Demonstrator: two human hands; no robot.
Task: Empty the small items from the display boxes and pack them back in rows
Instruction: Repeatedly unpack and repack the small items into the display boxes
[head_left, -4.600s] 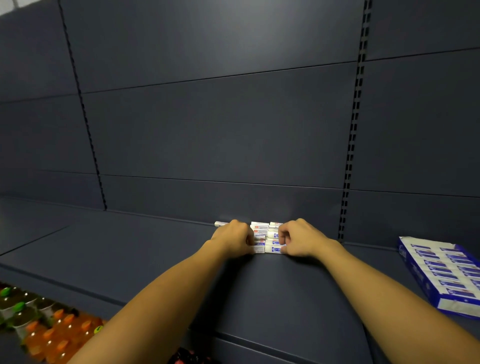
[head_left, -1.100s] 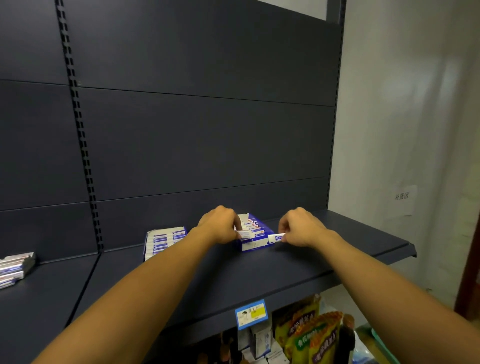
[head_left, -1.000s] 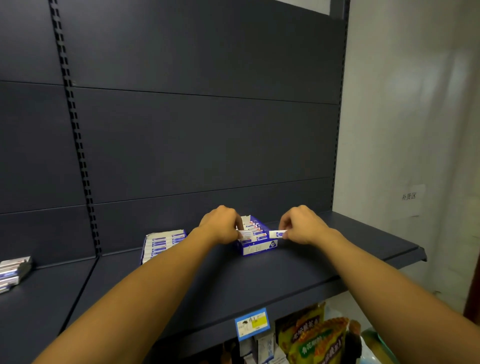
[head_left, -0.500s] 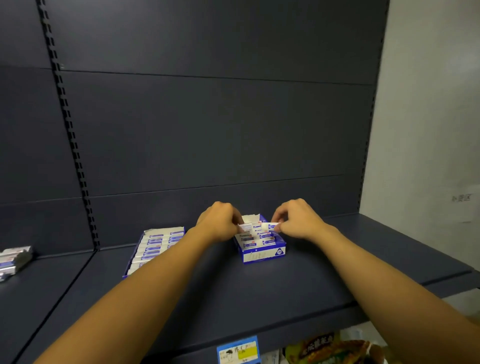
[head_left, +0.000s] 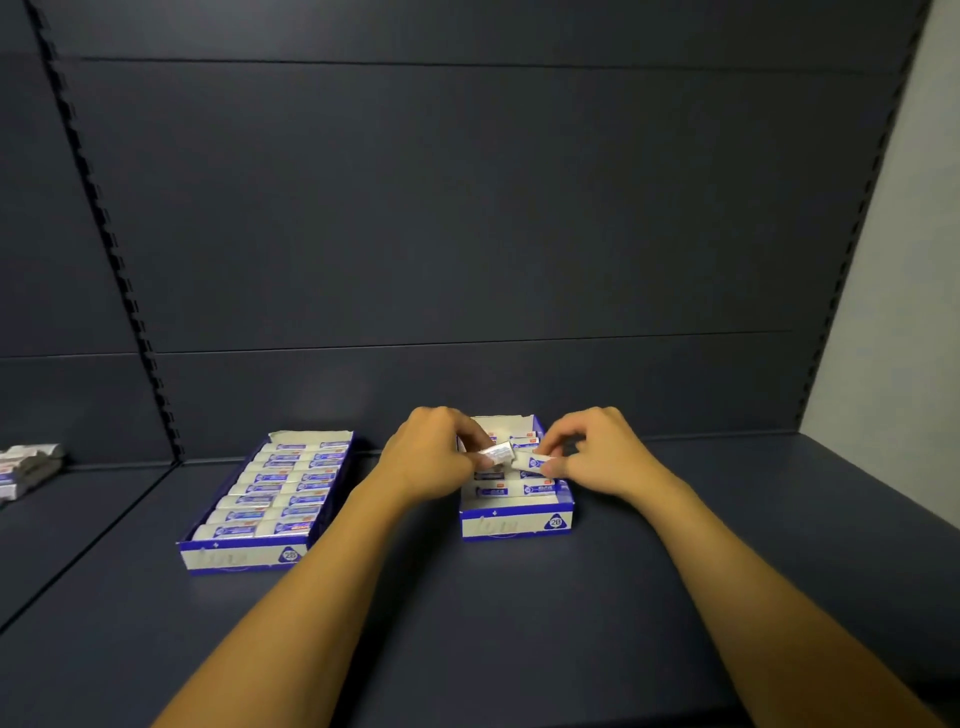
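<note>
Two blue-and-white display boxes stand on the dark shelf (head_left: 519, 623). The right display box (head_left: 517, 524) holds several small white erasers with blue labels, partly hidden by my hands. My left hand (head_left: 434, 454) pinches one eraser (head_left: 496, 453) above that box. My right hand (head_left: 592, 449) pinches another eraser (head_left: 535, 461) beside it, the two nearly touching end to end. The left display box (head_left: 236, 556) is filled with erasers lying in two neat rows.
A loose stack of erasers (head_left: 26, 467) lies on the neighbouring shelf section at the far left. The dark back panel (head_left: 467, 234) rises right behind the boxes. A pale wall (head_left: 914, 312) bounds the shelf on the right.
The view has dropped and closed in on the right box. Both hands lifted slightly above it, each now pinching an eraser, brought together in the middle.
</note>
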